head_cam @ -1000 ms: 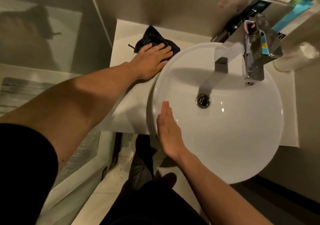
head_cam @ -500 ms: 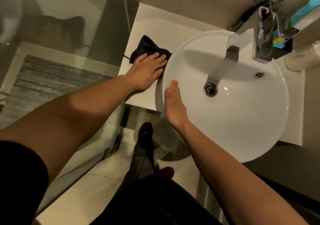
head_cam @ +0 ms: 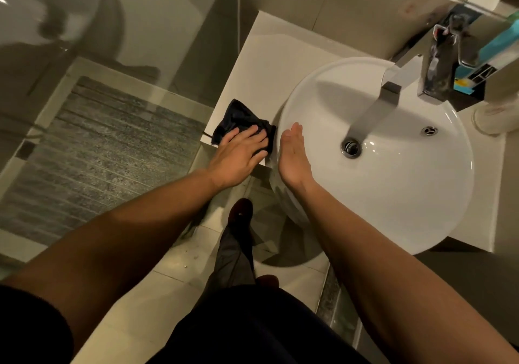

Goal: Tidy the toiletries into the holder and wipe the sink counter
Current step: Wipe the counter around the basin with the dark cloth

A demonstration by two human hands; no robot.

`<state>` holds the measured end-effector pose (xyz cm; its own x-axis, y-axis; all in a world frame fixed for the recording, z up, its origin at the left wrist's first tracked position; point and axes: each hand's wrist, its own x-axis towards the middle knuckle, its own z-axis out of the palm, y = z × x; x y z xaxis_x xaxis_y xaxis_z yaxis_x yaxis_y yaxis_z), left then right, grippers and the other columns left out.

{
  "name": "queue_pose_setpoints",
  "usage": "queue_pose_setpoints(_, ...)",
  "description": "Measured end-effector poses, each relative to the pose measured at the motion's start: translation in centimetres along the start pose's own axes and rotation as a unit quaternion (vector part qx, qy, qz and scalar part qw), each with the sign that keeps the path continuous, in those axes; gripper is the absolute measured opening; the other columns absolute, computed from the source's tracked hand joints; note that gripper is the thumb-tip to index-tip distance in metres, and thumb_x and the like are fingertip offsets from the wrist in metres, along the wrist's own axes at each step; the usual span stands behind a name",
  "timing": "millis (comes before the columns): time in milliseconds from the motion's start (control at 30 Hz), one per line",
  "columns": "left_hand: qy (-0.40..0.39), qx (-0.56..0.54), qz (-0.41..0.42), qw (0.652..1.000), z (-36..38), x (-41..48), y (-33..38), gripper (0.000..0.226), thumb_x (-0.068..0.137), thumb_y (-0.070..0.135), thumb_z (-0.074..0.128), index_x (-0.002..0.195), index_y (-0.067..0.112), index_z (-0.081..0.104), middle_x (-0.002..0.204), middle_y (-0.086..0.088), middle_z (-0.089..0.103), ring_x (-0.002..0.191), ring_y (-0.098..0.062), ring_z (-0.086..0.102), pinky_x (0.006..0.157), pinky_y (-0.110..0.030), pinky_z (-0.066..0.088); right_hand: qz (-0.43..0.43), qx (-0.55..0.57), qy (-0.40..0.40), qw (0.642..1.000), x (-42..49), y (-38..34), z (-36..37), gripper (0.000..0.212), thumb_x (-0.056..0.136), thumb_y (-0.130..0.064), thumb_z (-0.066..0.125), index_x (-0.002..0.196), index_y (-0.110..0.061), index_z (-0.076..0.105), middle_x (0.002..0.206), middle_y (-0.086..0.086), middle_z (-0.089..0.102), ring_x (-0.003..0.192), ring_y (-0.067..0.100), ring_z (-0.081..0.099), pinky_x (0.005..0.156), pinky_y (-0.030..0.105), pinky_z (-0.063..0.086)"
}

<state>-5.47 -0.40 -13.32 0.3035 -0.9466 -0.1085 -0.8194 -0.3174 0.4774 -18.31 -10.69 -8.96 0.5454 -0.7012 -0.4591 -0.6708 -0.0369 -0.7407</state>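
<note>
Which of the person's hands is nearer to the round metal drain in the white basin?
The right hand. It rests on the white basin's left rim, a short way from the round metal drain. The left hand is farther off, outside the basin, pressing the dark cloth onto the counter.

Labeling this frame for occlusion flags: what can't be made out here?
Head view only:
- Dark cloth: its near part is hidden under the left hand.
- Items behind the faucet, including a blue package: blurred, partly blocked by the faucet and cut by the right edge; no holder can be told.
- White cylindrical object right of the basin: cropped by the edge, identity unclear.
- Right hand: on the basin rim, palm side hidden.
</note>
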Motion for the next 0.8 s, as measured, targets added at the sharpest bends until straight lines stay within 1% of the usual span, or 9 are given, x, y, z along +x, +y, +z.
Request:
queue_pose_setpoints(233, -0.006, -0.050, -0.042, 0.998, -0.5, -3.7, 3.0, 0.042, 0.106, 0.040, 0.044, 0.136, 0.019, 0.065, 0.145, -0.001, 0.061, 0.144, -0.019, 0.045, 0.120, -0.040, 0.025, -0.003, -0.010, -0.003, 1.000, -0.2, 0.0, -0.1, 0.065, 0.107, -0.051, 0.010, 0.163, -0.019, -0.001, 0.171, -0.006, -0.005, 0.157, 0.011, -0.002, 0.124, 0.030, 0.000)
queue_pose_setpoints(300, -0.022, -0.165, -0.122, 0.978, -2.3, -4.2, 3.9, 0.039, 0.107, 0.038, 0.045, 0.124, 0.015, 0.071, 0.119, -0.005, 0.073, 0.121, -0.025, 0.062, 0.107, -0.040, 0.042, -0.001, -0.008, -0.003, 1.000, -0.3, -0.1, -0.1, 0.066, 0.107, -0.053, 0.010, 0.163, -0.020, -0.001, 0.171, -0.006, -0.004, 0.157, 0.010, -0.002, 0.124, 0.030, 0.001)
queue_pose_setpoints(367, -0.002, -0.355, -0.220, 0.909, -4.3, -4.3, 4.2, 0.039, 0.107, 0.038, 0.046, 0.108, 0.011, 0.073, 0.094, -0.005, 0.074, 0.096, -0.025, 0.070, 0.093, -0.044, 0.054, 0.001, -0.003, -0.004, 1.000, -0.5, -0.3, -0.2, 0.066, 0.106, -0.053, 0.010, 0.163, -0.022, -0.001, 0.171, -0.008, -0.004, 0.157, 0.010, -0.002, 0.124, 0.030, 0.000)
queue_pose_setpoints(467, 0.093, -0.563, -0.311, 0.760, -6.9, -3.5, 3.7, 0.034, 0.107, 0.038, 0.047, 0.107, 0.015, 0.072, 0.106, -0.008, 0.076, 0.105, -0.022, 0.072, 0.102, -0.045, 0.054, 0.010, 0.012, -0.011, 1.000, -0.8, -0.4, -0.4, 0.065, 0.106, -0.053, 0.011, 0.163, -0.024, -0.001, 0.171, -0.011, -0.005, 0.157, 0.008, -0.002, 0.123, 0.029, -0.001)
queue_pose_setpoints(533, 0.131, -0.673, -0.319, 0.655, -8.9, -2.0, 3.1, 0.030, 0.106, 0.037, 0.048, 0.110, 0.014, 0.068, 0.109, -0.009, 0.077, 0.108, -0.025, 0.072, 0.101, -0.045, 0.055, 0.018, 0.020, -0.014, 1.000, -0.9, -0.6, -0.5, 0.063, 0.107, -0.051, 0.012, 0.163, -0.025, -0.002, 0.170, -0.012, -0.005, 0.157, 0.008, -0.002, 0.124, 0.030, -0.001)
queue_pose_setpoints(600, 0.152, -0.714, -0.297, 0.616, -10.8, 0.4, 1.9, 0.035, 0.105, 0.039, 0.048, 0.118, 0.011, 0.064, 0.114, -0.011, 0.076, 0.110, -0.025, 0.072, 0.093, -0.044, 0.058, 0.025, 0.033, -0.014, 0.999, -0.9, -1.0, -0.6, 0.061, 0.108, -0.050, 0.011, 0.162, -0.025, -0.002, 0.171, -0.011, -0.004, 0.157, 0.010, 0.000, 0.124, 0.030, 0.000)
queue_pose_setpoints(667, 0.160, -0.698, -0.264, 0.646, -12.8, 3.6, 0.9, 0.038, 0.105, 0.041, 0.049, 0.121, 0.010, 0.064, 0.119, -0.012, 0.075, 0.112, -0.025, 0.071, 0.090, -0.040, 0.058, 0.031, 0.047, -0.008, 0.998, -0.9, -1.3, -0.7, 0.060, 0.108, -0.049, 0.009, 0.162, -0.026, 0.000, 0.171, -0.011, 0.001, 0.157, 0.011, 0.006, 0.120, 0.028, 0.003)
queue_pose_setpoints(733, 0.168, -0.628, -0.243, 0.720, -14.6, 7.4, 0.7, 0.034, 0.105, 0.044, 0.049, 0.111, 0.017, 0.069, 0.114, -0.009, 0.076, 0.108, -0.023, 0.072, 0.092, -0.041, 0.059, 0.031, 0.049, -0.003, 0.998, -1.0, -1.3, -0.6, 0.061, 0.107, -0.052, 0.008, 0.162, -0.027, 0.001, 0.171, -0.012, 0.002, 0.157, 0.010, 0.006, 0.120, 0.027, 0.003)
queue_pose_setpoints(800, 0.157, -0.534, -0.215, 0.802, -15.7, 11.4, 1.0, 0.029, 0.105, 0.042, 0.049, 0.100, 0.023, 0.071, 0.099, -0.001, 0.076, 0.089, -0.012, 0.073, 0.084, -0.035, 0.060, 0.034, 0.048, 0.000, 0.998, -1.0, -1.3, -0.5, 0.063, 0.105, -0.055, 0.006, 0.162, -0.030, 0.001, 0.170, -0.014, -0.001, 0.156, 0.007, 0.001, 0.121, 0.025, -0.001)
